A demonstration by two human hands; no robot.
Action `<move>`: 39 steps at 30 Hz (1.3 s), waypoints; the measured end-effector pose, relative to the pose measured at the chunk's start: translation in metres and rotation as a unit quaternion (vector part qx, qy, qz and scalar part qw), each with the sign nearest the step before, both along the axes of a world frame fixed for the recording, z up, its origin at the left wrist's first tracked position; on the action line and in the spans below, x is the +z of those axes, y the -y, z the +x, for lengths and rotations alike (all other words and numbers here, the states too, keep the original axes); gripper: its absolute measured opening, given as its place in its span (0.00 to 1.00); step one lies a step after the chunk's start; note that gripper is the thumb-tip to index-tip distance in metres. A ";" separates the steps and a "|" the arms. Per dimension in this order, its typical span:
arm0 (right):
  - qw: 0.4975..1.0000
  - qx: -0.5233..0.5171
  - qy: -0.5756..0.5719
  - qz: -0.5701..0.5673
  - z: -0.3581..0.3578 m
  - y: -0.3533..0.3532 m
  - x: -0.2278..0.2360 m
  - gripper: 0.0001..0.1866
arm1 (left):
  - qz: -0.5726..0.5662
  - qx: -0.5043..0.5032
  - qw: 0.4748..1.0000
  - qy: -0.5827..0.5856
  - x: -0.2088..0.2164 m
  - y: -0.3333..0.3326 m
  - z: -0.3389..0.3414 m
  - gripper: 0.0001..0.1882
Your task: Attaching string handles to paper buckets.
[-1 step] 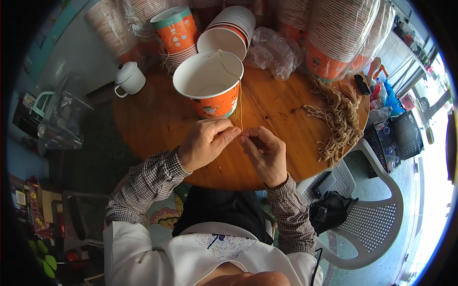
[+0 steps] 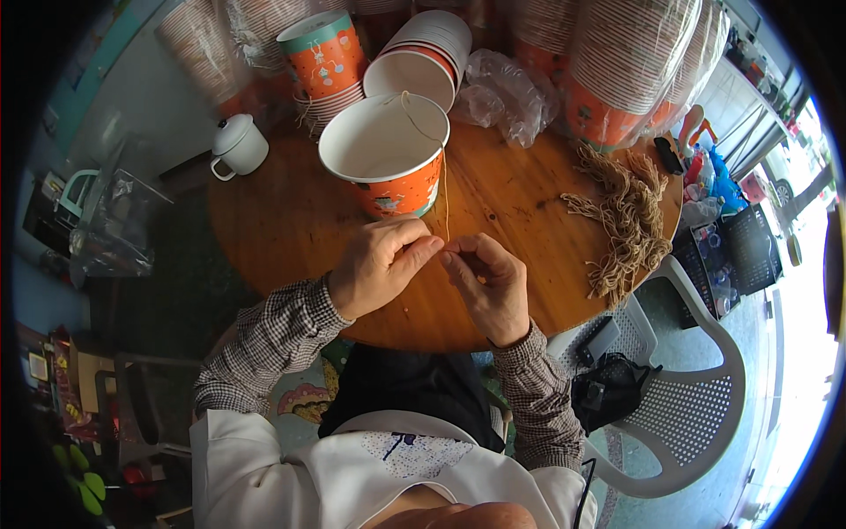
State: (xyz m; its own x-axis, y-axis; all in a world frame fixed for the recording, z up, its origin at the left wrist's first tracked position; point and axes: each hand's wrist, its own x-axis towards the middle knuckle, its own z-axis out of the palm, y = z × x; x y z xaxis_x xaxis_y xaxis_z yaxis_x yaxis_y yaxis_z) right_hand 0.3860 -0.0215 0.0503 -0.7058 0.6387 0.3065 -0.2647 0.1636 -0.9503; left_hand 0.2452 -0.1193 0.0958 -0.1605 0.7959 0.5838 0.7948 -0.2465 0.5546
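Observation:
An orange paper bucket (image 2: 392, 194) with a white inside stands upright on the wooden table, just beyond my hands. A thin tan string (image 2: 447, 189) lies over its rim and runs down outside it to my fingertips. My left hand (image 2: 383, 264) is closed, thumb and forefinger pinched at the string's lower end. Close beside it, my right hand (image 2: 489, 282) is closed in a pinch on the same string, fingers curled. The tips almost touch, and the bit of string between them is too small to make out. A tangled bundle of tan strings (image 2: 630, 216) lies to the right.
Behind the bucket are a stack of nested buckets (image 2: 410, 75) on its side, an upright stack (image 2: 324, 66) and crumpled clear plastic (image 2: 507, 97). Plastic-wrapped stacks (image 2: 634, 62) line the back. A white lidded mug (image 2: 240, 148) sits left; a grey chair (image 2: 696, 406) stands right.

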 end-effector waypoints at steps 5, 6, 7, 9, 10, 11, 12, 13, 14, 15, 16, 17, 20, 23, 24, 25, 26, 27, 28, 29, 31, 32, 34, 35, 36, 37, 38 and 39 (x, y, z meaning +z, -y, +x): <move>0.999 -0.017 0.000 0.050 -0.004 0.002 0.004 0.06 | -0.041 0.000 0.999 -0.021 0.004 0.007 0.000 0.03; 0.999 -0.024 -0.003 0.045 -0.005 0.003 0.008 0.06 | -0.039 0.000 0.999 -0.027 0.004 0.008 -0.001 0.03; 0.999 -0.031 -0.005 0.041 -0.006 0.004 0.009 0.06 | -0.039 0.001 0.999 -0.026 0.004 0.009 -0.001 0.03; 0.997 -0.033 -0.003 0.062 -0.007 0.004 0.007 0.06 | -0.041 0.005 0.999 -0.005 0.003 0.010 0.000 0.04; 0.996 -0.035 -0.001 0.085 -0.007 0.004 0.006 0.06 | -0.041 0.005 0.999 -0.005 0.003 0.011 -0.001 0.04; 0.996 -0.035 0.000 0.084 -0.007 0.004 0.005 0.06 | -0.034 0.002 0.999 -0.004 0.002 0.012 -0.002 0.04; 0.996 -0.037 0.001 0.087 -0.007 0.005 0.005 0.07 | -0.026 -0.002 1.000 -0.003 0.001 0.012 -0.003 0.04; 0.995 -0.039 0.003 0.089 -0.008 0.006 0.004 0.07 | -0.026 -0.002 1.000 -0.002 0.001 0.013 -0.003 0.04; 0.995 -0.038 0.004 0.089 -0.008 0.006 0.002 0.07 | -0.027 -0.001 1.000 0.001 0.000 0.013 -0.004 0.04; 0.996 -0.036 0.012 0.078 -0.009 0.006 0.000 0.07 | -0.028 0.000 1.000 0.003 -0.001 0.014 -0.005 0.04; 0.997 -0.033 0.020 0.067 -0.009 0.007 -0.001 0.07 | -0.028 0.001 1.000 0.004 -0.001 0.015 -0.006 0.04; 0.997 -0.033 0.022 0.067 -0.010 0.007 0.000 0.07 | -0.033 0.002 0.999 -0.009 -0.002 0.016 -0.008 0.04; 0.995 -0.028 0.063 0.067 -0.010 0.010 0.002 0.07 | -0.021 0.003 0.999 -0.027 -0.002 0.016 -0.011 0.05; 0.993 -0.021 0.076 0.088 -0.013 0.012 0.004 0.06 | -0.003 0.003 1.000 -0.031 -0.005 0.018 -0.016 0.06; 0.996 -0.021 0.057 0.068 -0.014 0.014 0.006 0.06 | 0.000 0.003 1.000 -0.031 -0.007 0.019 -0.017 0.06; 0.998 -0.020 0.037 0.048 -0.016 0.016 0.006 0.06 | -0.001 0.005 1.000 -0.030 -0.008 0.020 -0.018 0.06; 0.998 -0.019 0.038 0.049 -0.016 0.015 0.005 0.06 | -0.003 0.006 1.000 -0.029 -0.008 0.021 -0.019 0.07; 0.998 -0.015 0.044 0.053 -0.016 0.014 0.003 0.06 | -0.004 0.006 1.000 -0.029 -0.008 0.022 -0.019 0.07; 0.997 -0.010 0.050 0.056 -0.017 0.014 0.001 0.05 | -0.004 0.008 1.000 -0.028 -0.008 0.023 -0.019 0.07; 0.997 -0.009 0.050 0.057 -0.018 0.014 0.001 0.05 | -0.010 0.010 1.000 -0.024 -0.008 0.024 -0.019 0.07; 0.997 -0.012 0.057 0.047 -0.021 0.015 -0.001 0.05 | -0.015 0.014 1.000 -0.019 -0.010 0.026 -0.021 0.08; 0.997 -0.012 0.058 0.048 -0.023 0.015 -0.003 0.05 | -0.013 0.018 0.999 -0.024 -0.012 0.026 -0.023 0.08; 0.999 -0.014 0.043 0.029 -0.027 0.017 -0.007 0.05 | -0.010 0.022 0.999 -0.029 -0.013 0.028 -0.026 0.08; 0.998 -0.015 0.044 0.029 -0.029 0.018 -0.008 0.05 | 0.001 0.029 0.997 -0.065 -0.013 0.029 -0.028 0.08; 0.999 -0.009 0.043 0.015 -0.030 0.019 -0.008 0.05 | 0.011 0.036 0.994 -0.100 -0.013 0.030 -0.030 0.08; 0.999 -0.003 0.043 0.000 -0.030 0.019 -0.009 0.05 | 0.012 0.035 0.994 -0.099 -0.014 0.030 -0.032 0.08; 0.999 -0.003 0.044 0.000 -0.031 0.019 -0.011 0.05 | 0.019 0.041 0.992 -0.122 -0.016 0.031 -0.033 0.08; 0.998 0.009 0.054 0.017 -0.032 0.018 -0.013 0.05 | 0.026 0.047 0.988 -0.144 -0.017 0.032 -0.035 0.08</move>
